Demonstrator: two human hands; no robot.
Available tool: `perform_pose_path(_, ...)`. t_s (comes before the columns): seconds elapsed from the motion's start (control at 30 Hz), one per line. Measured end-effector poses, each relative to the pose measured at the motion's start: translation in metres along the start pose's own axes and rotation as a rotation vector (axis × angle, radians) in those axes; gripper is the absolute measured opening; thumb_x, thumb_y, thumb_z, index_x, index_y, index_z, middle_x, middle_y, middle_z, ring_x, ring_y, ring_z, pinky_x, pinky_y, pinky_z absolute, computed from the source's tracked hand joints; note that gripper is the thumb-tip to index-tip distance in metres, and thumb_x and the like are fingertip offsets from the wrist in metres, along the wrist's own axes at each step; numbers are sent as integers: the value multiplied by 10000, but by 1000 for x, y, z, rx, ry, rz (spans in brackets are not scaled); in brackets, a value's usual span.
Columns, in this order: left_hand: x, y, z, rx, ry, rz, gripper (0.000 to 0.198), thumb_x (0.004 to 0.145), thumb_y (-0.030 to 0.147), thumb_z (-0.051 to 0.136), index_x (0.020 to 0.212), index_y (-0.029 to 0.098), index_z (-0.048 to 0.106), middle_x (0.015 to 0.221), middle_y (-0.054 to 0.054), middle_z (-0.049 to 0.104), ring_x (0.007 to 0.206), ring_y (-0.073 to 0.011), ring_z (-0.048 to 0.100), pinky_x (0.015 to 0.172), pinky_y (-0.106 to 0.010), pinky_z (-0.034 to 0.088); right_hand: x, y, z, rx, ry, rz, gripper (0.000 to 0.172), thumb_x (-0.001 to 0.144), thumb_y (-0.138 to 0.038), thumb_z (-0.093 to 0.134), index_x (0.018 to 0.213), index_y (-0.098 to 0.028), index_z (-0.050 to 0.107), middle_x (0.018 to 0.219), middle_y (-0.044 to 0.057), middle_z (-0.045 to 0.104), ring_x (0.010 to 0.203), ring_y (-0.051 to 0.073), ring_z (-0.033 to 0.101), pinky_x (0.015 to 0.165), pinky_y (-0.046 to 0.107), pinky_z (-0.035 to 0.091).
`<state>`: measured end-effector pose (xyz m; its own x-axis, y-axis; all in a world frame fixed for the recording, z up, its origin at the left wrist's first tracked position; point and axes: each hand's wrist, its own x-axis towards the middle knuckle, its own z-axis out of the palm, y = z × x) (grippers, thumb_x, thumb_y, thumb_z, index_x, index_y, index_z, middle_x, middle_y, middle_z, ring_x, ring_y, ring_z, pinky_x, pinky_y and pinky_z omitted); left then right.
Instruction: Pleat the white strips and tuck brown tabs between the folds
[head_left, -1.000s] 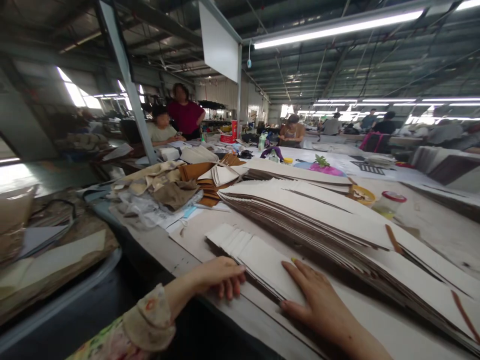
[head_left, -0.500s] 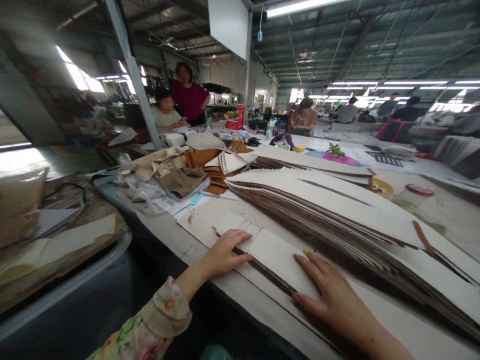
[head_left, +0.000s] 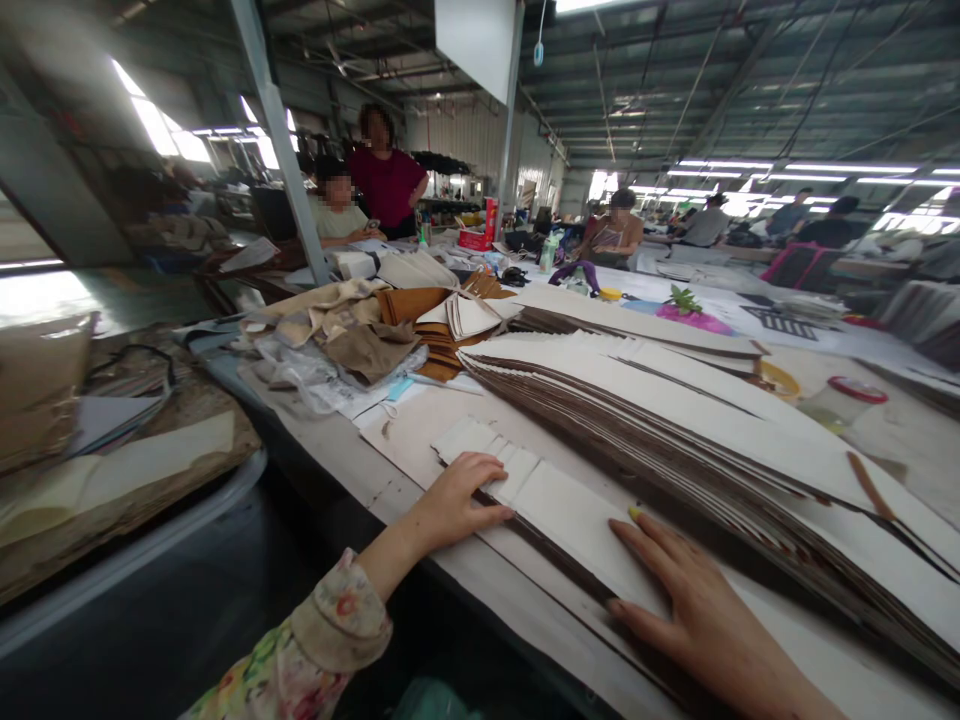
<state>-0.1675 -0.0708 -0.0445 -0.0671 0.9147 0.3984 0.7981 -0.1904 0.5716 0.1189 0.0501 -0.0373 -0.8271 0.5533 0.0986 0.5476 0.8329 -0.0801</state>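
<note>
A low stack of long, white-faced pieces with dark brown edges (head_left: pixel 562 500) lies along the table's near side. My left hand (head_left: pixel 465 500) rests on its far-left part, fingers lightly bent on top and thumb held apart at the near edge. Farther right along the same stack, my right hand (head_left: pixel 690 590) lies with its fingers spread, the thumb by the near edge. Something yellow covers one of its fingertips. Beyond both hands sits a taller stack of similar white and brown pieces (head_left: pixel 675 410), its layers fanned out.
Brown and tan pieces (head_left: pixel 367 345) are heaped at the back left, beside clear plastic (head_left: pixel 307 380). A red-lidded jar (head_left: pixel 844 400) stands at the right. Left of the table is a bin (head_left: pixel 187 560) with papers above it. Several people are farther back, around other tables.
The view has shifted slightly, so the scene sits a little farther right. Both hands keep about the same places on the low stack.
</note>
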Motion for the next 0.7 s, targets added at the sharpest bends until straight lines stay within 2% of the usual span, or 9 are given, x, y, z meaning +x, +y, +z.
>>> perform_pose_path(0.17,0,0,0,9,-5,0,381,725,398,636,1017,167,557,1086,-81,560,1054,-205,467,944,-347,368,14,-13,-2,31,-4,-15,661,722,-549,501,1278,-197,433,1333,133,394,1186,280,406,979,440,336)
perform_pose_path(0.37,-5,-3,-8,63,-13,-25,499,723,403,636,1132,156,491,1141,-95,531,1078,-212,451,958,-357,360,15,-14,-1,44,-24,-9,666,721,-536,507,1281,-185,427,1335,137,390,1193,275,398,987,429,329)
perform_pose_path(0.5,-14,-7,-12,101,9,-39,388,754,365,613,1070,155,532,1101,-90,551,1055,-205,464,945,-347,367,14,-13,2,50,-8,-10,684,715,-542,510,1289,-182,416,1340,136,384,1197,281,392,987,438,328)
perform_pose_path(0.7,-17,-9,-9,106,59,-10,274,785,304,585,1027,180,559,1070,-71,568,1027,-191,479,934,-342,370,16,-11,7,61,2,-25,685,718,-515,510,1283,-138,418,1314,140,418,1199,274,388,993,435,324)
